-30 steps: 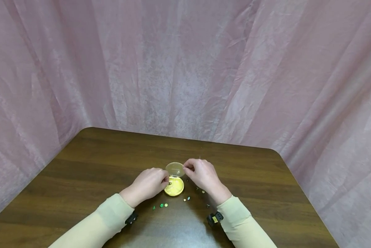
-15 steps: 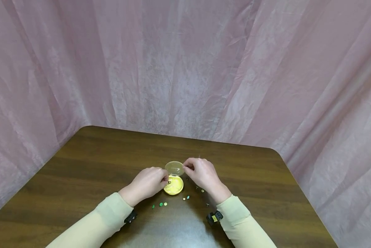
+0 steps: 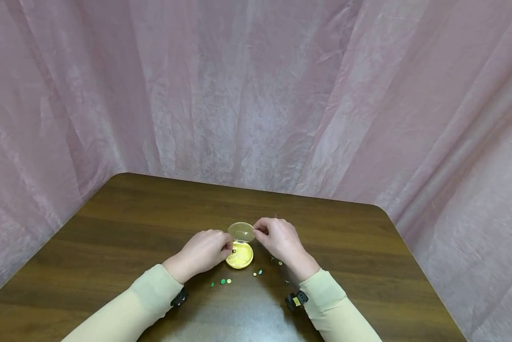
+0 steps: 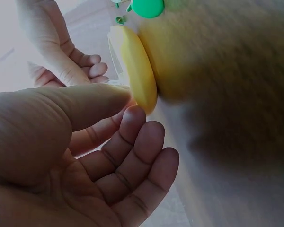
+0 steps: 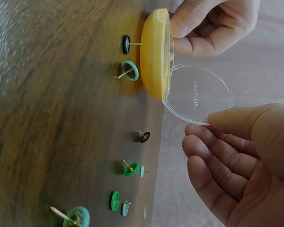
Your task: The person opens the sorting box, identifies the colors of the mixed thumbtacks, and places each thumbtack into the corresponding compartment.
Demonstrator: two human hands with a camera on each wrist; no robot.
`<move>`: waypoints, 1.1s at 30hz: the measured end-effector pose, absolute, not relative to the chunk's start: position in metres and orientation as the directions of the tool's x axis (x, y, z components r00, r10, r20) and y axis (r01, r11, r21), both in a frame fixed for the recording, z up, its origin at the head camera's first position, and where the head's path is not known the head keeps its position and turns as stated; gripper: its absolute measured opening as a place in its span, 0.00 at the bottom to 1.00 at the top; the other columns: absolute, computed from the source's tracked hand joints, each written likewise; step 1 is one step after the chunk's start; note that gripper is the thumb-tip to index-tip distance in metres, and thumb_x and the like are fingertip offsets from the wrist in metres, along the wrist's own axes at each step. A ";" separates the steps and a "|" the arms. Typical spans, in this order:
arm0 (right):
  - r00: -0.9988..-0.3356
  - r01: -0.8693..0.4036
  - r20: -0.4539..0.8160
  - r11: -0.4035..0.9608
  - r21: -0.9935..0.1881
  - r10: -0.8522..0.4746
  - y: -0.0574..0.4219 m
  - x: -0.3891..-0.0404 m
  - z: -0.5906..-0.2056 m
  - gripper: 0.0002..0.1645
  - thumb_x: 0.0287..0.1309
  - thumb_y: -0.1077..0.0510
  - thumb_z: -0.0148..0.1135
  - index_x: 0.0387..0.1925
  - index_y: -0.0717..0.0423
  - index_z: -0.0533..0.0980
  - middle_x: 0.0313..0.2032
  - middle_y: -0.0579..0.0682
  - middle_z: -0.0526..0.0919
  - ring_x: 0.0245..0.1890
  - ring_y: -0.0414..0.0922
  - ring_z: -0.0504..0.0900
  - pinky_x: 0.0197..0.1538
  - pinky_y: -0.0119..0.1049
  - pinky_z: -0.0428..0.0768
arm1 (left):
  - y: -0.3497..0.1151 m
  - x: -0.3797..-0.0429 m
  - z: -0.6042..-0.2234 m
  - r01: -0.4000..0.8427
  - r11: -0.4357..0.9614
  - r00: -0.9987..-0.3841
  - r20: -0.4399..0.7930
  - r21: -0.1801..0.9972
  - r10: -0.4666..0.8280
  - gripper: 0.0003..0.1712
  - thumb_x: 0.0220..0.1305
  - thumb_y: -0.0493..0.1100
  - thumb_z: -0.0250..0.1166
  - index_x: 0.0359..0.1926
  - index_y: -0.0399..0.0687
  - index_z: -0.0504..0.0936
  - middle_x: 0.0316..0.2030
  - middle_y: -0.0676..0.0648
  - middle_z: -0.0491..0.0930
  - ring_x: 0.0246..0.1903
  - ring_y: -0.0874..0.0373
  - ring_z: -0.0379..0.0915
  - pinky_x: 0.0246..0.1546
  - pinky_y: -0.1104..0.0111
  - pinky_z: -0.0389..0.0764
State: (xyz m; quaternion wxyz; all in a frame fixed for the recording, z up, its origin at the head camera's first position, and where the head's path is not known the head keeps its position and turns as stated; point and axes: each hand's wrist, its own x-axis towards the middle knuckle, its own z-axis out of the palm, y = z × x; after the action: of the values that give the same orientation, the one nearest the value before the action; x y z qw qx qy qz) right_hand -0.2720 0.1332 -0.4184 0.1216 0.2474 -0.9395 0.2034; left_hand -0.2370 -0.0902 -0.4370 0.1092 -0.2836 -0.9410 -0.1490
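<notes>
A round yellow case (image 3: 241,260) sits on the table with its clear hinged lid (image 3: 240,232) raised. In the right wrist view the case (image 5: 154,59) shows from the side, and the lid (image 5: 194,92) bears small lettering. My left hand (image 3: 204,250) holds the case at its left rim; thumb and index finger come together there, as the left wrist view also shows. A small dark piece (image 3: 233,251) shows inside the case beside those fingertips. My right hand (image 3: 278,240) pinches the lid's right edge between thumb and index finger, its other fingers curled below.
Loose thumbtacks lie around the case: a black one (image 5: 126,44) and a light blue one (image 5: 130,71) close to it, with green ones (image 5: 115,200) farther off. The brown wooden table (image 3: 153,213) ends at a pink curtain (image 3: 256,95).
</notes>
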 end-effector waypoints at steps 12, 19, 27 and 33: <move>-0.836 -0.528 0.351 0.794 -0.303 -0.422 0.134 -0.270 -0.417 0.03 0.60 0.51 0.65 0.33 0.40 0.84 0.26 0.29 0.80 0.25 0.31 0.77 0.34 0.33 0.74 | -0.091 -0.235 -0.435 0.575 0.780 -0.813 0.279 0.245 0.512 0.08 0.56 0.38 0.67 0.26 0.56 0.79 0.23 0.61 0.72 0.23 0.65 0.66 0.26 0.68 0.69; -0.840 -0.526 0.330 0.794 -0.305 -0.430 0.136 -0.268 -0.415 0.03 0.61 0.50 0.65 0.34 0.40 0.84 0.26 0.29 0.80 0.26 0.31 0.77 0.34 0.32 0.73 | -0.091 -0.234 -0.436 0.565 0.769 -0.825 0.223 0.299 0.519 0.06 0.58 0.40 0.69 0.28 0.55 0.80 0.24 0.61 0.72 0.24 0.65 0.66 0.27 0.68 0.69; -0.842 -0.526 0.324 0.792 -0.311 -0.432 0.136 -0.268 -0.415 0.02 0.61 0.50 0.66 0.34 0.39 0.84 0.26 0.29 0.80 0.26 0.31 0.77 0.34 0.32 0.73 | -0.087 -0.229 -0.434 0.603 0.769 -0.785 0.330 0.213 0.524 0.08 0.56 0.38 0.67 0.27 0.56 0.79 0.25 0.60 0.73 0.24 0.65 0.67 0.27 0.68 0.70; -0.839 -0.531 0.320 0.788 -0.311 -0.439 0.129 -0.272 -0.412 0.03 0.61 0.51 0.65 0.33 0.40 0.83 0.25 0.30 0.79 0.25 0.32 0.76 0.33 0.33 0.72 | -0.077 -0.226 -0.422 0.626 0.768 -0.739 0.414 0.133 0.531 0.05 0.55 0.40 0.69 0.33 0.53 0.82 0.31 0.57 0.78 0.29 0.60 0.75 0.31 0.64 0.76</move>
State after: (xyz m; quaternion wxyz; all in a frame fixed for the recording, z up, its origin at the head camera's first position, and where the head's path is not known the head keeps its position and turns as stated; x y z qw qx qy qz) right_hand -0.2717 0.1290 -0.4123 0.1162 0.2585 -0.9383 0.1980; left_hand -0.2256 -0.0768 -0.4223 0.1791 -0.3133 -0.9231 -0.1330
